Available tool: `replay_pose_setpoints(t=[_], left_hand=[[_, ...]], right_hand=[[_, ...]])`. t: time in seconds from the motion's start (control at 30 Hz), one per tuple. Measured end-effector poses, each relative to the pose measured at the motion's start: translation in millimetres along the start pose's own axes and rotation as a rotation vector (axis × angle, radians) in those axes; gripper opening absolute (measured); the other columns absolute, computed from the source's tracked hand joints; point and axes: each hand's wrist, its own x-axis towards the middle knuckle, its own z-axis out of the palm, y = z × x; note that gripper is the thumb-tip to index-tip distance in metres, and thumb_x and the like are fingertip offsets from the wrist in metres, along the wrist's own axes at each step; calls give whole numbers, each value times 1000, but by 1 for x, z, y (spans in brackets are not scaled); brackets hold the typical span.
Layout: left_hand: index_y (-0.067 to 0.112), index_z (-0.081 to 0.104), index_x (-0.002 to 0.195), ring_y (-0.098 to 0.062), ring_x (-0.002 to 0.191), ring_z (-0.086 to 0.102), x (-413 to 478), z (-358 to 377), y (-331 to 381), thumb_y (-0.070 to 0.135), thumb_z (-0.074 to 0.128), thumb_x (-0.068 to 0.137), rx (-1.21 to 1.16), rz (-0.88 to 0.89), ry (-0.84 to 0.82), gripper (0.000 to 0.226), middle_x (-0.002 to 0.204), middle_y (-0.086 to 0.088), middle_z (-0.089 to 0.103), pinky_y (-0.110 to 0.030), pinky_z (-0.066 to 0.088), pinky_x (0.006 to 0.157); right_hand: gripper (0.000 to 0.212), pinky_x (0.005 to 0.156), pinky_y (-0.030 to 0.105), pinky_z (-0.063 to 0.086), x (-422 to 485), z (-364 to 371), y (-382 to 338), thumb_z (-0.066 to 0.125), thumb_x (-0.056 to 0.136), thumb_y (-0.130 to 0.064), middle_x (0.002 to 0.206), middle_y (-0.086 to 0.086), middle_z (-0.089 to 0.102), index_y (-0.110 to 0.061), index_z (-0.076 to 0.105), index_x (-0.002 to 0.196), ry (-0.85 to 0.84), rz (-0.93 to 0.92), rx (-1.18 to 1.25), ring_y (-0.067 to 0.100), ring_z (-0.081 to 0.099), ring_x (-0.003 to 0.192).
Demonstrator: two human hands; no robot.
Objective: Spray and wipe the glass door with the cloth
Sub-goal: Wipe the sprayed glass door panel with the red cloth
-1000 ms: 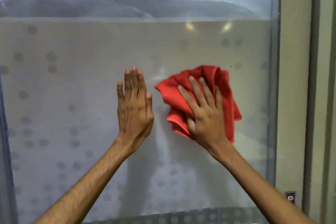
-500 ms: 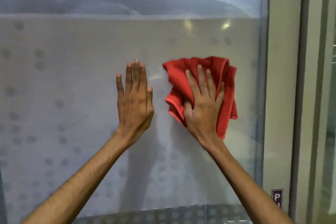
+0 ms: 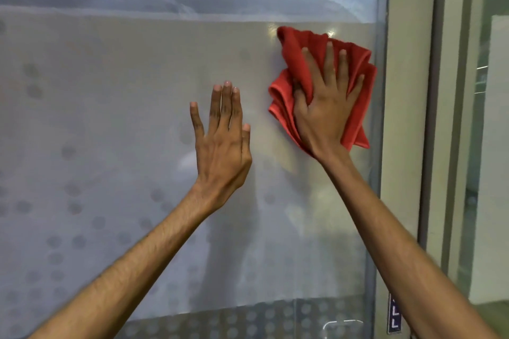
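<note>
The right hand [image 3: 325, 113], fingers spread, has pushed the cloth [image 3: 358, 69] up toward the glass door [image 3: 110, 118] edge. The left hand [image 3: 223, 146] stays flat; wiping continues.

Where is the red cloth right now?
In the head view, the red cloth is pressed on the glass door under the right hand, near the door's right edge, to the right of the bare left hand.
</note>
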Motion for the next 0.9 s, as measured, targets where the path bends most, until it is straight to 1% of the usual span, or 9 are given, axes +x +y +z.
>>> replay_pose_setpoints(t=[0.07,0.13,0.23,0.33,0.47,0.6,0.67,0.77,0.9], left_hand=[[6,10,157,-22,153,0,1,1,0,23,28,103,9,2,17,59,165,-9,5,-54,-6,121],[7,11,157,-23,153,1,-1,2,0,24,29,103,6,6,23,60,165,-10,6,-52,-5,121],[6,10,156,-25,153,1,-4,5,2,26,28,103,6,6,20,60,165,-12,6,-51,-3,122],[5,11,156,-25,153,3,-6,6,6,29,28,102,-6,14,22,61,165,-14,7,-51,1,123],[4,10,156,-25,153,2,0,7,15,29,26,103,-24,9,20,61,165,-14,7,-51,2,124],[3,10,156,-26,153,3,4,11,25,30,30,102,-50,24,21,63,165,-14,7,-50,1,124],[2,10,155,-27,153,4,4,12,26,30,34,102,-54,20,34,65,165,-15,7,-49,1,124],[1,12,155,-27,153,5,0,14,27,29,37,101,-74,28,50,66,164,-15,9,-48,1,124],[0,14,155,-27,153,8,-15,15,33,27,43,100,-138,37,55,67,164,-15,11,-47,0,124]], right_hand=[[64,120,64,9,-17,0,-3,46,87,-40,162,3,32,-32,42,150,-21,-110,28,30,22,152],[64,119,65,12,-53,-2,4,48,87,-38,162,3,31,-30,43,150,-48,-188,46,29,22,152],[61,117,67,16,-110,-9,31,49,87,-32,161,5,34,-29,46,148,-81,-218,16,30,26,151],[60,116,67,17,-106,-16,56,51,87,-30,159,5,37,-30,47,147,-89,-239,-5,30,32,148],[57,121,63,6,-31,-16,61,45,94,-36,161,4,34,-30,43,150,-33,-115,37,28,25,151],[54,121,62,8,12,-13,71,42,99,-34,162,3,31,-30,38,152,2,-59,53,27,21,152],[53,122,60,9,4,-11,75,40,98,-31,162,5,33,-25,42,151,28,-32,88,29,22,152],[52,121,61,12,-36,-13,81,43,96,-22,158,12,38,-15,48,147,77,-2,157,33,26,150],[57,122,60,10,-107,-20,84,46,90,-17,157,14,39,-14,48,147,21,30,157,33,25,151]])
